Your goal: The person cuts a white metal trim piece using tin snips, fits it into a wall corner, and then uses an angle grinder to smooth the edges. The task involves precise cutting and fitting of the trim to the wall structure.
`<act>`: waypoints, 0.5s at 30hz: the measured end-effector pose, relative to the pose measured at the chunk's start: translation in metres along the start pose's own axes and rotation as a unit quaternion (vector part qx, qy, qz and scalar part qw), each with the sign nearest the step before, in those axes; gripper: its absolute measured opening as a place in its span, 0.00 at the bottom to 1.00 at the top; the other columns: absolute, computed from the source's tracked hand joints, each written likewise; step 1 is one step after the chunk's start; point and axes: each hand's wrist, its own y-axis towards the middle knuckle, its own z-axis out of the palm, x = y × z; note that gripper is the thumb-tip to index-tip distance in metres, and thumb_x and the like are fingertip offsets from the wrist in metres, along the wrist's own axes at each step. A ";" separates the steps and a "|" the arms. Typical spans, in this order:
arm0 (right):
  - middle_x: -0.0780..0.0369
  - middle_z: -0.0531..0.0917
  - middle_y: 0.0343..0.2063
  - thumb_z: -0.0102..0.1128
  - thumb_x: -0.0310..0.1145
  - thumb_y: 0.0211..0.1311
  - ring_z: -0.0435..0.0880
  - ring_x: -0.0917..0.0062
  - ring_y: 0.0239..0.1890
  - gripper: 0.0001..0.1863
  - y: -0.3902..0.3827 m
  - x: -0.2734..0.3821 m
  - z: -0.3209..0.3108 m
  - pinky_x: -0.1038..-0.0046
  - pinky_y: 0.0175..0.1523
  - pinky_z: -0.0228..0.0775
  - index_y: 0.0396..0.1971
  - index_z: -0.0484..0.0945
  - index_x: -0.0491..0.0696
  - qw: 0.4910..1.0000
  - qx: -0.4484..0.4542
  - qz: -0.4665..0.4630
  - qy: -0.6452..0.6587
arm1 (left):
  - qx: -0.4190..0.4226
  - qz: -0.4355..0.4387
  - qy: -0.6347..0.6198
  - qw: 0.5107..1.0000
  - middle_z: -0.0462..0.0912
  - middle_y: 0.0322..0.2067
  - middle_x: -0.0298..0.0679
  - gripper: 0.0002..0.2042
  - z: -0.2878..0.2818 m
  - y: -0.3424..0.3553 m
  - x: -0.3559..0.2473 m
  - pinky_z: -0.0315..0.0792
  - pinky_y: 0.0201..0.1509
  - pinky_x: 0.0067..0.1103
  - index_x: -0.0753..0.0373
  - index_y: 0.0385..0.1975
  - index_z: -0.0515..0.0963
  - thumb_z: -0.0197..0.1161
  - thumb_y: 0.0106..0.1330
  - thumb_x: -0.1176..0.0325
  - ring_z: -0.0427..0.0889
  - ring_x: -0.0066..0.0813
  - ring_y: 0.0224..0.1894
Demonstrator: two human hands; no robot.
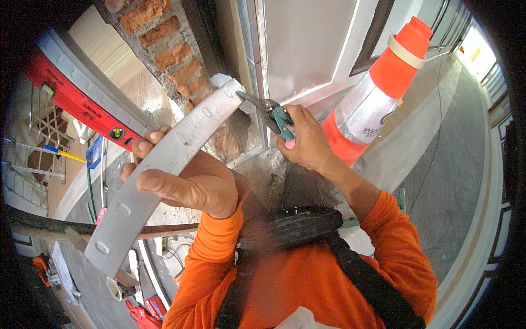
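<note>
My left hand (200, 186) grips a long grey metal strip (164, 148) with small raised dimples, thumb across its face and fingers round the far edge. The strip slants from lower left up toward the middle. Closed round the green handles of a pair of snips (278, 118) is my right hand (307, 137). The pointed dark jaws touch the strip's upper end, near its corner; whether they bite into the metal I cannot tell. Behind my left fingers stands a red spirit level (82, 104), partly hidden, with a grey metal profile (101, 74) along it.
An orange and silver traffic cone (364, 104) stands right of my right hand. Ahead are a rough brick edge (167, 46) and a pale panelled door (312, 46). A ladder (46, 137) is at far left. Tools and a red bag (143, 315) lie at lower left.
</note>
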 end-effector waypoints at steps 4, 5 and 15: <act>0.46 0.77 0.46 0.68 0.35 0.48 0.77 0.48 0.51 0.32 -0.007 0.011 -0.010 0.55 0.55 0.71 0.53 0.68 0.40 0.982 0.150 0.081 0.084 | 0.024 0.036 0.014 0.999 0.79 0.45 0.38 0.16 -0.005 0.003 -0.002 0.74 0.61 0.34 0.57 0.54 0.69 0.56 0.75 0.56 0.79 0.32 0.51; 0.46 0.78 0.46 0.69 0.36 0.49 0.77 0.49 0.51 0.32 -0.009 0.011 -0.008 0.55 0.54 0.72 0.53 0.68 0.40 0.973 0.186 0.097 0.097 | 0.049 0.039 0.040 0.997 0.80 0.44 0.38 0.16 -0.005 0.006 -0.001 0.75 0.60 0.34 0.58 0.53 0.69 0.56 0.74 0.57 0.79 0.32 0.50; 0.59 0.71 0.50 0.65 0.27 0.60 0.76 0.73 0.50 0.34 -0.155 -0.098 0.103 0.69 0.51 0.75 0.66 0.62 0.51 0.748 0.313 0.196 0.551 | 0.103 -0.183 0.144 0.967 0.76 0.42 0.41 0.23 -0.033 0.054 0.042 0.72 0.49 0.25 0.67 0.54 0.69 0.67 0.66 0.60 0.77 0.28 0.41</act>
